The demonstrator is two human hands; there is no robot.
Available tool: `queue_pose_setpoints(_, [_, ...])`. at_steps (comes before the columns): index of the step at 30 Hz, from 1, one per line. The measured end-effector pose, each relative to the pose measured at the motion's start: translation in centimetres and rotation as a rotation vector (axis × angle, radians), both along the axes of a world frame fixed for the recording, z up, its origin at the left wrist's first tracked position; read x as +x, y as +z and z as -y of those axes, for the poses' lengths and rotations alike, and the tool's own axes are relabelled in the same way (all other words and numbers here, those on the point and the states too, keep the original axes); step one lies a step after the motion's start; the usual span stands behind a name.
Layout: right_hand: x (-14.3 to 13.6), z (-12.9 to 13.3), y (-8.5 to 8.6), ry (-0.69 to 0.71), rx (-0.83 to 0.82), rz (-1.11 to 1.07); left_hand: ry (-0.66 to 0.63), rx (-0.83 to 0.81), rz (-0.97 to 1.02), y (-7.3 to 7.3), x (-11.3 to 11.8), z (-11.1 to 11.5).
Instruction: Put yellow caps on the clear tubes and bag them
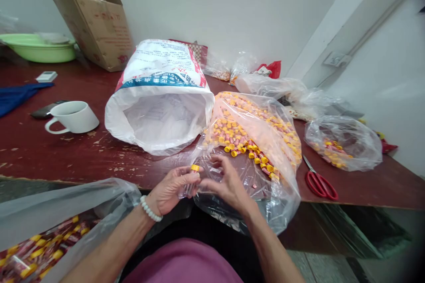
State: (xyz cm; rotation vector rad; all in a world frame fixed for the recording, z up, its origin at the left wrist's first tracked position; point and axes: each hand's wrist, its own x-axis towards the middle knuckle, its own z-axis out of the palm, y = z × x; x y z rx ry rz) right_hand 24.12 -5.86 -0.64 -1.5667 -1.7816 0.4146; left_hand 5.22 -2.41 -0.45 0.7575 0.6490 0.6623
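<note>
My left hand (173,187), with a beaded bracelet (151,209) on its wrist, grips a small clear plastic tube (189,188) topped by a yellow cap (195,168). Close by on the right, my right hand (228,183) is open, thumb and fingers apart and bent toward the tube. Behind that hand lies a clear plastic bag (279,216) full of small pink pieces with yellow caps (235,139). A white woven sack (159,59) faces me with its mouth open, and clear plastic items (162,112) show inside.
Red-handled scissors (320,183) lie right of the bag, near another plastic bag (361,141). A white mug (75,117) stands left on the dark red table (40,146). At lower left, a plastic bag (109,194) holds filled tubes (40,247). A cardboard box (102,31) is behind.
</note>
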Motion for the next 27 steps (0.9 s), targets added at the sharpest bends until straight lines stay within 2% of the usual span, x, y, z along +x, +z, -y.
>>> queue_pose_setpoints(2, [2.5,-1.5,-0.8,-0.340,-0.071,0.127,0.011,-0.065,0.026,-0.1,-0.3,-0.2])
queue_pose_setpoints(4, [4.5,-3.1,-1.9,-0.513,-0.107,0.210,-0.002,-0.114,0.043,0.1,-0.3,-0.1])
queue_pose_setpoints(5, [5.2,-3.8,-2.3,-0.553,-0.118,0.236,-0.008,-0.117,0.044,0.2,-0.2,0.0])
queue_pose_setpoints(7, [5.9,-4.8,-3.0,-0.586,-0.126,0.263,0.004,-0.060,0.031,0.3,0.3,0.3])
queue_pose_setpoints(10, [6.1,-5.6,-3.4,-0.614,-0.129,0.276,0.055,0.109,-0.060,0.2,0.9,0.6])
queue_pose_setpoints(15, [6.2,-4.4,-2.6,-0.599,-0.102,0.211,0.062,0.369,-0.318,-0.7,0.9,0.5])
queue_pose_setpoints(17, [5.2,-2.9,-1.6,-0.552,-0.084,0.155,0.058,0.452,-0.419,-0.8,0.8,0.5])
queue_pose_setpoints(19, [3.5,-0.9,-0.1,-0.402,-0.037,0.050,0.058,0.563,-0.513,-0.6,1.0,0.7])
queue_pose_setpoints(21, [1.3,1.0,1.6,-0.108,0.076,-0.119,0.051,0.674,-0.574,-0.3,1.4,0.8])
queue_pose_setpoints(23, [-0.6,2.3,3.1,0.105,0.149,-0.150,0.022,0.760,-0.592,-0.1,1.7,1.0])
queue_pose_setpoints(25, [-1.8,2.9,4.1,0.206,0.188,-0.093,-0.011,0.811,-0.593,0.0,2.0,1.1])
queue_pose_setpoints(27, [-2.1,3.0,4.4,0.244,0.209,-0.033,-0.024,0.833,-0.593,-0.1,2.1,1.2])
